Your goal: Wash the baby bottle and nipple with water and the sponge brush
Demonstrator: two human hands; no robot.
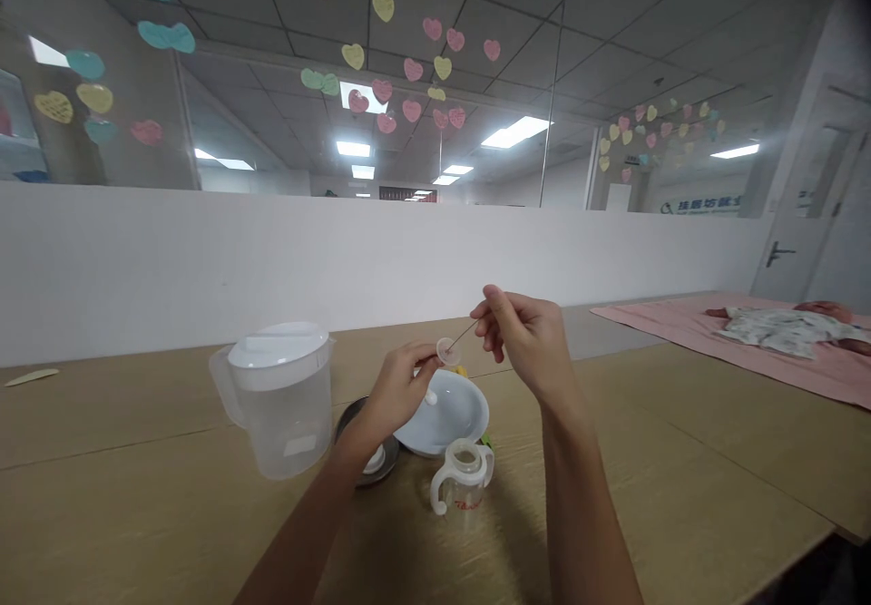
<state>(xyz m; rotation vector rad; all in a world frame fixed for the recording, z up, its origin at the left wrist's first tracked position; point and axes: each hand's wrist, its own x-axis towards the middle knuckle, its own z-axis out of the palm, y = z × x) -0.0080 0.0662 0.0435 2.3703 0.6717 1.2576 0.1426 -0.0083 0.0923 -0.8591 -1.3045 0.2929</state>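
My left hand [406,383] is closed, pinching a small round translucent piece [448,351] that looks like a bottle nipple seen from its base. My right hand [521,328] grips a thin dark rod [464,335] between thumb and fingers; its lower end reaches the round piece. Whether the rod has bristles is too small to tell. Below the hands is a white bowl [453,419], with a small white thing by its left rim. A clear baby bottle [466,483] with two white handles stands upright and uncapped in front of the bowl.
A lidded plastic pitcher [289,414] stands at left. A dark round dish [387,464] with something white in it lies partly behind my left forearm. At far right, a baby-like figure [776,328] lies on a pink cloth [708,351]. A white wall [204,269] borders the table.
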